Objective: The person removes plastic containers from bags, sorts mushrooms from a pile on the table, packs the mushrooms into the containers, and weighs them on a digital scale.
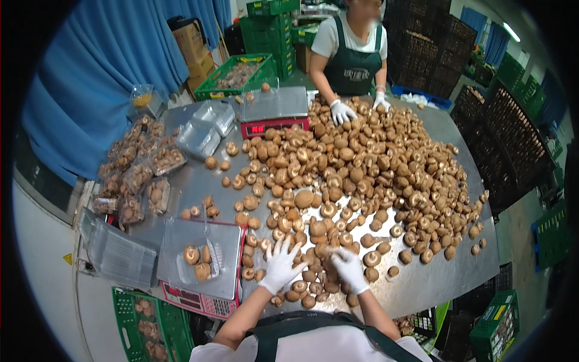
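Brown mushrooms cover much of the metal table, heaped at the far right and looser near me. My left hand, in a white glove, lies with spread fingers over loose mushrooms and holds nothing. My right hand, also gloved, has its fingers bent and drawn together on a mushroom, slightly blurred. To the left of my left hand, an open clear plastic box with several mushrooms in it rests on a red scale with a metal plate.
Stacked clear boxes stand at the near left; filled mushroom packs are piled behind them. Opposite me, a co-worker in white gloves reaches into the heap beside a second red scale. Green crates stand below the table's left edge.
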Demonstrator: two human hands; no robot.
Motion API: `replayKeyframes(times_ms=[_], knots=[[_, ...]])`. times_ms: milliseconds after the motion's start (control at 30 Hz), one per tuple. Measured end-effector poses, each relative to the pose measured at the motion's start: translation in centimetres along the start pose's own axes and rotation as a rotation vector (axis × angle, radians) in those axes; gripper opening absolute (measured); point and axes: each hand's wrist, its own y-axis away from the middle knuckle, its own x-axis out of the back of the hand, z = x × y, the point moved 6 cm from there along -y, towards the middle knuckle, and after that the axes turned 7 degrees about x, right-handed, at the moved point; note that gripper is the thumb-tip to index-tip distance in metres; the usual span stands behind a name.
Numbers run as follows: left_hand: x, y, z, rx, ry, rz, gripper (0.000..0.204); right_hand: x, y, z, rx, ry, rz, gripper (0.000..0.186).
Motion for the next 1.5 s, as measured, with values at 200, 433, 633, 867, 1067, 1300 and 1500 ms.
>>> replayKeyframes(times_ms=[200,433,633,867,1067,1300,1500], knots=[[-1.3,0.7,0.0,-0.074,0.008,0.047,0.051,6.7,-2.6,-0.7,-0.004,0.302,0.166,0.023],[-1.9,2.0,-0.1,-0.049,0.061,0.096,0.051,9.3,-6.7,-1.2,0.028,0.349,0.251,0.022],[-1.9,2.0,-0.3,-0.025,0.061,0.094,0.051,6.6,-13.1,-0.4,0.158,0.477,0.198,0.025],[-2.4,1.8,0.0,-0.038,0.053,0.094,0.050,1.1,-19.2,1.2,0.128,0.942,0.161,0.048],[-2.3,2.0,-0.2,-0.017,0.041,0.119,0.049,1.7,-17.4,2.6,0.105,0.674,0.197,0.029],[-1.9,1.9,-0.3,-0.012,0.054,0.109,0.049,2.9,-13.9,3.7,0.152,0.385,0.158,0.036],[-1.7,1.9,-0.1,-0.015,0.073,0.114,0.050,0.8,-15.9,1.1,0.137,0.705,0.130,0.056]])
